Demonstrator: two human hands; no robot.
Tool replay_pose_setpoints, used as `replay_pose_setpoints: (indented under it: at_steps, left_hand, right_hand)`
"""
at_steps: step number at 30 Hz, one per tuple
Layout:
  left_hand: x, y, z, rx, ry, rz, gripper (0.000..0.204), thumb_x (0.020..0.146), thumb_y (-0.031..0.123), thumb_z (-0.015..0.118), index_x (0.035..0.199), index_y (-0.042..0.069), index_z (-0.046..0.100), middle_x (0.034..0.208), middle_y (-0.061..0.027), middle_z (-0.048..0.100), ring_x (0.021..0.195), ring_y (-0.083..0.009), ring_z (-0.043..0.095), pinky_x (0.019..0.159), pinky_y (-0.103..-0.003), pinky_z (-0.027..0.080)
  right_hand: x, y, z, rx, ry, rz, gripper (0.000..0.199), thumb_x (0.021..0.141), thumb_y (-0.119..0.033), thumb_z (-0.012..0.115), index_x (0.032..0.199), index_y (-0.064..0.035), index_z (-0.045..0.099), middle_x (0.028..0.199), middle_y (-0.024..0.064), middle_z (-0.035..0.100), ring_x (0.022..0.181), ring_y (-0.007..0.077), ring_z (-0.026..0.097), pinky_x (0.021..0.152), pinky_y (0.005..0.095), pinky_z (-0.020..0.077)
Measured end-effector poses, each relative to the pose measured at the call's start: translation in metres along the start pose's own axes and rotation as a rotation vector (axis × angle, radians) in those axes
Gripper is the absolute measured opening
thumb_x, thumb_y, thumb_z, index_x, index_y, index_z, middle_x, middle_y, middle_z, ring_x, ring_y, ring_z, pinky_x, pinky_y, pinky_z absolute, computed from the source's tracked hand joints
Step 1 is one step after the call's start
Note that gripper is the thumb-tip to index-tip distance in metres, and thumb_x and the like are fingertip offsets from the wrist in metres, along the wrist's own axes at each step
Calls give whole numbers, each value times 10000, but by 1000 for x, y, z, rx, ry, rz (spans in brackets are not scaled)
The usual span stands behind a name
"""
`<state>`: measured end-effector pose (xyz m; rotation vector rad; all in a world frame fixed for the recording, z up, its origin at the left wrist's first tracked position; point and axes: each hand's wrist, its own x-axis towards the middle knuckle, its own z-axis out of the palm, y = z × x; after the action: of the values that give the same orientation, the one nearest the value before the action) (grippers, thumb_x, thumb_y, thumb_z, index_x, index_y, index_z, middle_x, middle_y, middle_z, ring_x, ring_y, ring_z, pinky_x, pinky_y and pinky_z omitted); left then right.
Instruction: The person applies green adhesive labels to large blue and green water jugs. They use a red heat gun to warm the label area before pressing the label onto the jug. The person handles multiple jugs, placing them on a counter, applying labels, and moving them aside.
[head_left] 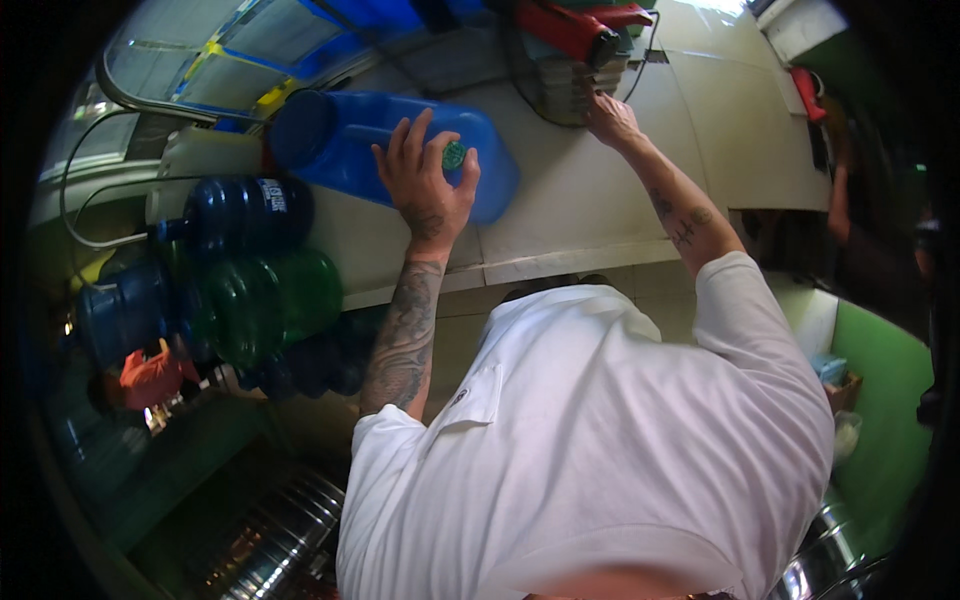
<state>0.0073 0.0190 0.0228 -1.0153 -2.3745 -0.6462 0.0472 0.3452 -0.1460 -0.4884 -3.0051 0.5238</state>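
My left hand (428,180) is over a large blue water jug (370,150) on the pale counter. Thumb and forefinger close around a green, ridged round cap (453,155); whether it sits on the jug or is held just above it, I cannot tell. My right hand (612,120) reaches to the far side of the counter, its fingers bent against a stack of pale, layered pieces (562,90). Its fingertips are partly hidden, so what they pinch is unclear. Just beyond the stack lies a red tool with a dark round nozzle (585,35), resembling a heat gun.
Blue bottles (250,215) and a green bottle (270,305) lie stacked at the left, near a curved metal tube (110,75). The counter (700,110) extends right, where another red-handled item (808,95) hangs. Shiny metal cylinders (275,530) stand at lower left.
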Motion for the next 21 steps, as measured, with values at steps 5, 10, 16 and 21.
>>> replay_pose_setpoints:
  at_steps: [5,10,16,21]
  left_hand:
    - [-2,-3,0,-38,23,17,264,876,335,712,1073,167,664,1408,-70,544,1353,-340,445,1157,-673,219]
    - [-5,-6,1,-44,37,40,292,881,348,701,1100,160,654,1391,-68,545,1356,-332,442,1149,-683,226]
    - [-7,-11,0,-37,11,71,342,920,408,672,1174,184,624,1412,-45,528,1384,-337,411,1142,-703,222]
    - [-7,-12,-2,-68,-18,77,382,924,434,667,1200,174,619,1428,-51,515,1400,-333,390,1162,-702,184]
  right_hand:
    - [-9,-4,-29,-106,-213,-16,345,935,-337,593,1156,-80,660,1018,194,721,972,379,701,834,493,562]
    - [-21,-11,-55,-28,108,-59,262,950,-345,588,991,-132,734,1037,123,699,973,348,687,830,490,552]
    - [-2,-25,-44,-133,-116,195,256,968,-329,580,1029,-121,716,1142,137,678,1093,341,660,894,477,543]
    - [8,-17,-19,-104,-59,199,248,928,-244,611,1112,-104,700,1191,183,648,1129,376,654,918,468,554]
